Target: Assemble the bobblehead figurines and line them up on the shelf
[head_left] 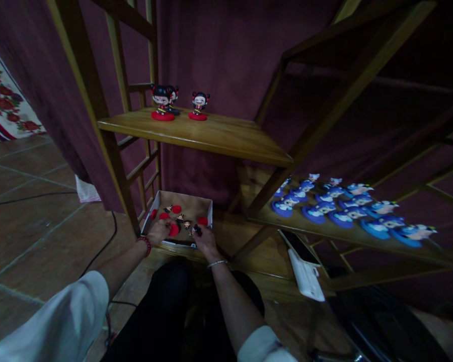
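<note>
Here, both hands reach into a shallow cardboard box [184, 206] on the floor: the left hand [159, 232] has its fingers curled on a red-based figurine [173, 230], and the right hand [205, 240] pinches a small dark figurine [196, 230] between its fingertips. More red-based figurines lie loose in the box (some too small to make out). Beyond, three stand on a wooden shelf [219, 138], with blue figurines [347, 211] to the right.

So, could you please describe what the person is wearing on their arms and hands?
Both hands are bare, with no gloves. The left hand has a red beaded bracelet at the wrist, the right hand a thin silver-coloured bangle. Both forearms are uncovered; white sleeves are pushed up near the elbows.
</note>
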{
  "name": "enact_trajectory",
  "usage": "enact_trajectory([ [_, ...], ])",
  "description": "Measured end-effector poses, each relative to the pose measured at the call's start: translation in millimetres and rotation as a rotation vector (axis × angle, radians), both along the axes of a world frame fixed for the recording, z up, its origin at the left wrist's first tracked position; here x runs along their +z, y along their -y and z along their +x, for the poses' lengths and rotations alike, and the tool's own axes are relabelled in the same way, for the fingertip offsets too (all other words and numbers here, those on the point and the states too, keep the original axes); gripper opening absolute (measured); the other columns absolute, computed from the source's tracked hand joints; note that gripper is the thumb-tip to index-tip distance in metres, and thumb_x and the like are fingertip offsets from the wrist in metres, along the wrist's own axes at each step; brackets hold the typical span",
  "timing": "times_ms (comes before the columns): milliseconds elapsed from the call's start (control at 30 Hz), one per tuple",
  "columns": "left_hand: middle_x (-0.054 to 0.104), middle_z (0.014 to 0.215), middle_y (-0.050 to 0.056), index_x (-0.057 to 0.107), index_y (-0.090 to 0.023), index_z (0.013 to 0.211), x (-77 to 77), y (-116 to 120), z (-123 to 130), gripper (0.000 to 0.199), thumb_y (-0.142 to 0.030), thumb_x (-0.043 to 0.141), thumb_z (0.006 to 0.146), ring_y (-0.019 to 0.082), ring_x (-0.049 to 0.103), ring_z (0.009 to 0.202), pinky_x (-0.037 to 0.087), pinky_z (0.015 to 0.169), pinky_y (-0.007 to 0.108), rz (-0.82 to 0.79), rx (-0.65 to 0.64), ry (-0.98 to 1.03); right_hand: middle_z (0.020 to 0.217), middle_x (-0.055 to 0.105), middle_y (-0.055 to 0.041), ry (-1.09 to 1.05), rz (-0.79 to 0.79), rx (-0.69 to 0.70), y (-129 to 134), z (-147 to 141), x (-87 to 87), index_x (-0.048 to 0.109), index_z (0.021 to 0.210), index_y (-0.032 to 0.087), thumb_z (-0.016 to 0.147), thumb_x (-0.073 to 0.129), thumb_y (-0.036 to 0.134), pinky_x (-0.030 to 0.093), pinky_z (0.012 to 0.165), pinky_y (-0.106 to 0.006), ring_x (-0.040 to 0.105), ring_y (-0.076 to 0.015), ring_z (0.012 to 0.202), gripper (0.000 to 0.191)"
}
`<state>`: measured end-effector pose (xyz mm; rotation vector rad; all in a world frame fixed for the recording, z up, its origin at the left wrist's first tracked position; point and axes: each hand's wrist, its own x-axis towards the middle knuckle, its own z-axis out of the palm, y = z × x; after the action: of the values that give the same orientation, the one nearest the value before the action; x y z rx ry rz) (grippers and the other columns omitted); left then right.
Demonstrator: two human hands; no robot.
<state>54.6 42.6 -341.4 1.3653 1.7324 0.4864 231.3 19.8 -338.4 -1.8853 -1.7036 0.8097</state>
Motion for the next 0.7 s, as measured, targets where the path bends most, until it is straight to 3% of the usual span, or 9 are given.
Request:
enact_trajectory([
  [100, 0.06, 0.102, 0.006, 0.052, -0.013, 0.107, 3.4, 2, 7, 0.034, -0.004, 0.037, 0.078, 0.009, 0.06, 0.077, 0.051, 0.059, 0.017, -0.058, 0.014, 0.199, 0.099, 0.065, -0.0048, 0.007, -0.004, -0.009, -1, 1, -2.7, 0.058, 0.103, 0.019, 0.076, 0.051, 0.027, 0.044, 0.079, -0.021, 0.059, -0.0141, 0.091, 0.029],
  [300, 0.06, 0.094, 0.005, 0.051, -0.012, 0.106, 12.1, 7, 19, 0.032, -0.005, 0.037, 0.078, 0.008, 0.059, 0.075, 0.052, 0.061, 0.017, -0.107, 0.001, 0.222, 0.097, 0.065, -0.0056, -0.001, 0.011, 0.024, -3, 2, -4.2, 0.058, 0.1, 0.018, 0.076, 0.051, 0.026, 0.043, 0.078, -0.021, 0.06, -0.0143, 0.09, 0.026],
  [700, 0.058, 0.075, 0.004, 0.058, -0.013, 0.087, 5.6, 3, 30, 0.022, -0.006, 0.043, 0.072, 0.015, 0.057, 0.072, 0.049, 0.055, 0.021, -0.106, 0.027, 0.267, 0.098, 0.065, -0.006, 0.007, 0.051, 0.029, -5, 1, -8.8, 0.058, 0.1, 0.018, 0.076, 0.052, 0.023, 0.043, 0.078, -0.021, 0.059, -0.015, 0.092, 0.026],
])
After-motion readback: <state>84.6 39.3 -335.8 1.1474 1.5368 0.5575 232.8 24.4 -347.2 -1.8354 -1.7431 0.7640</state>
